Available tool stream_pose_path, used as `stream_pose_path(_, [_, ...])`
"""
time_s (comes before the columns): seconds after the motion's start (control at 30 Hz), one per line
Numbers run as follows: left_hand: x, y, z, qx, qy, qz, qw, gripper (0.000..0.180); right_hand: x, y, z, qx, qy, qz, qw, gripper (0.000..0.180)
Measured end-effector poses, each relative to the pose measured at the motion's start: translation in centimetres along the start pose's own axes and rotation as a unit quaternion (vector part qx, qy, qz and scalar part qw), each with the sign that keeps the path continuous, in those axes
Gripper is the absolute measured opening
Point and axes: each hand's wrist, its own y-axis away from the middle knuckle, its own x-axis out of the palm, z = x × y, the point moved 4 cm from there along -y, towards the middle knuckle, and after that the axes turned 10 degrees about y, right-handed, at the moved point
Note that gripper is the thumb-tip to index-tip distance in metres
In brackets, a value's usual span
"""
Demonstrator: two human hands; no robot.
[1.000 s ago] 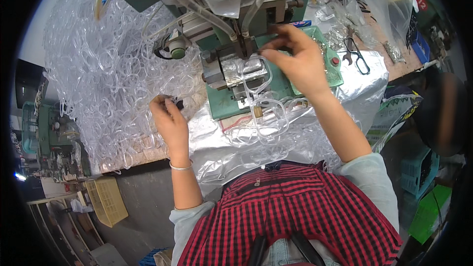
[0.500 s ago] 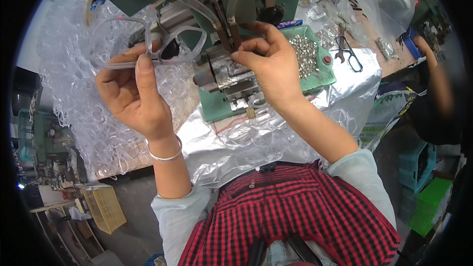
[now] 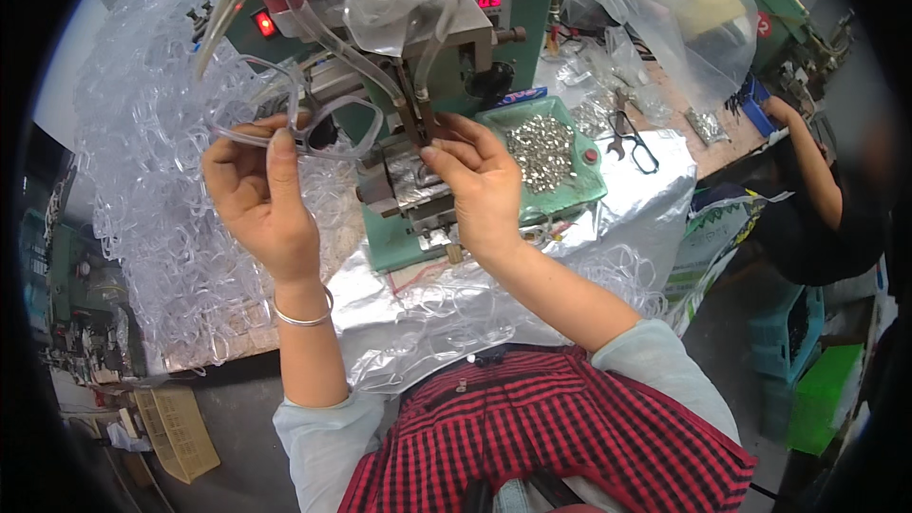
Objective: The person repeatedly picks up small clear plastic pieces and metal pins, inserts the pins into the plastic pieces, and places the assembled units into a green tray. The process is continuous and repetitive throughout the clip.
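Observation:
My left hand [image 3: 261,195] pinches a clear plastic eyeglass frame [image 3: 302,138] between thumb and fingers, left of a green and metal bench machine [image 3: 475,28]. One lens ring of the frame reaches toward the machine's metal block [image 3: 413,176]. My right hand [image 3: 484,185] is at the machine's narrow upright metal jaws [image 3: 414,119], thumb and fingertips closed together. Whatever lies between those fingertips is too small or hidden to make out. Right of this hand, a green tray [image 3: 591,188] holds many small shiny metal parts [image 3: 540,154].
A large heap of clear frames [image 3: 161,161] covers the left of the bench. More clear frames [image 3: 608,275] lie on silver foil along the front edge. Black-handled scissors [image 3: 642,154] and a wrench [image 3: 617,141] lie right of the tray. Another person's hand [image 3: 784,112] touches a blue bin [image 3: 755,106].
The view has shifted, showing more of the machine's top. My left hand still holds the eyeglass frame, and my right fingertips remain closed at the metal jaws.

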Motion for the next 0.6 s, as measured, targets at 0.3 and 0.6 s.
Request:
stream_pose_path(0.3, [-0.1,-0.1,0.2,-0.018,-0.003,0.005,1.0,0.016,0.0,-0.4,-0.3,-0.017,-0.042,0.019,0.999,0.037])
stream_pose_path(0.6, [1.3,3.9,-2.9,0.056,0.026,0.052,0.997,0.023,-0.3,0.0,2.5,-0.031,0.092,0.069,0.993,0.04])
